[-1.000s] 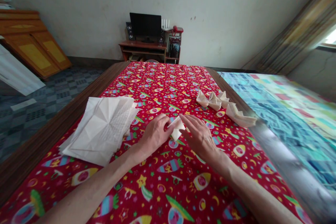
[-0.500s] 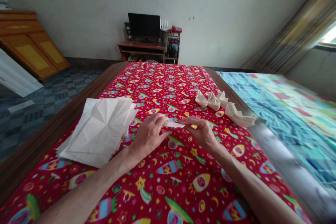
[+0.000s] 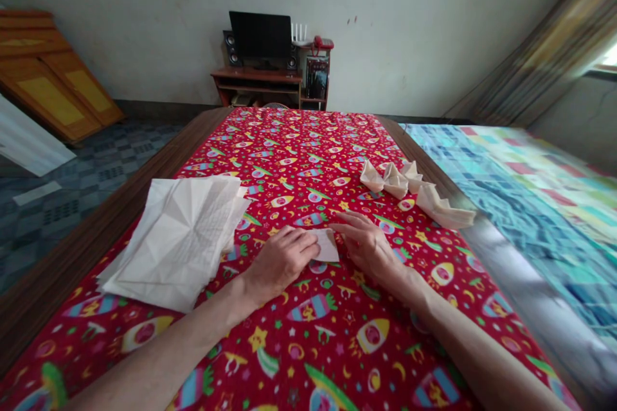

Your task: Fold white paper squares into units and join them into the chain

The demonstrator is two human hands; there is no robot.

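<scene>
A small folded white paper (image 3: 326,246) lies flat on the red patterned cloth (image 3: 308,347) between my hands. My left hand (image 3: 283,258) rests over its left part, fingers together and bent on the paper, thumb hidden. At the upper right corner, my right hand (image 3: 369,245) has its fingers stretched out, with the fingertips touching or just beside the paper's edge. To the left is a stack of creased paper sheets (image 3: 173,237). Several folded paper boat-like shapes (image 3: 396,181) stand at the right, near the table edge.
The cloth covers a dark wooden table (image 3: 190,135). Beyond it, a monitor (image 3: 260,37) and a red telephone (image 3: 322,44) stand on a desk (image 3: 258,81). A bed with a blue patterned cover (image 3: 491,205) adjoins the right side. A wooden cabinet (image 3: 58,80) is at the left.
The folded paper, earlier held edge-on between both hands' fingertips, now lies flat on the cloth. My right hand's pinch has opened, and my left hand has settled onto the paper.
</scene>
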